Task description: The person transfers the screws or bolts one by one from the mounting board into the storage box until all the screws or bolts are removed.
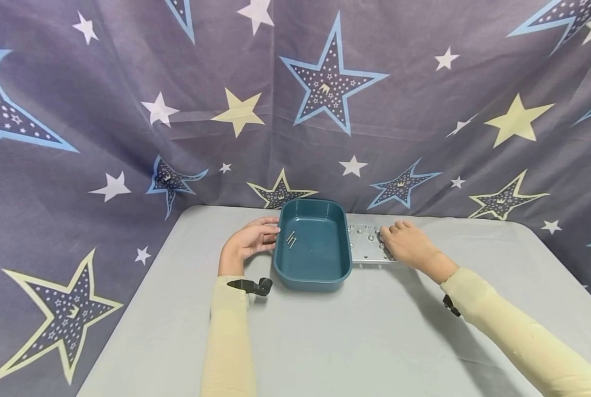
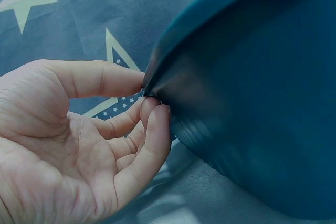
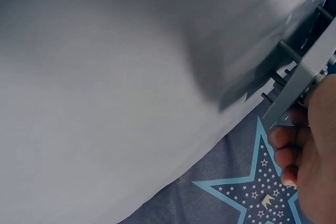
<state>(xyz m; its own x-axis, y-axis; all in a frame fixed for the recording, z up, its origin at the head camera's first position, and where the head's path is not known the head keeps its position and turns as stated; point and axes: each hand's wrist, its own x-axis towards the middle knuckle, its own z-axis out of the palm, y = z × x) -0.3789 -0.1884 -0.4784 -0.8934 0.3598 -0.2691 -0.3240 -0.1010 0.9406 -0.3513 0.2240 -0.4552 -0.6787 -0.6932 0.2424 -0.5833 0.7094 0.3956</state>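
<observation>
Pinching the left edge of a teal bin [image 1: 315, 259], the left hand [image 1: 251, 238] is curving its fingers below its thumb. The right hand [image 1: 409, 242] is curling its fingers at the right end of a metal plate [image 1: 362, 248]; whether they are pinching anything cannot be told. Bolts [image 3: 289, 50] are jutting below the plate, which is sitting just right of the bin. Thin metal pieces [image 1: 291, 239] are lying inside the bin.

- open room across the table [image 1: 325, 336] in front of the tray [image 1: 311, 285], between the sleeves [image 1: 231, 342]
- from above, a way into the tray, with pins [image 1: 291, 239] near its left wall
- left hand [image 1: 251, 238] blocks the tray's left side
- upright bolts [image 1: 371, 237] and the right hand [image 1: 408, 242] crowd the plate [image 1: 372, 250]
- curtain [image 1: 236, 55] bars the far side
</observation>
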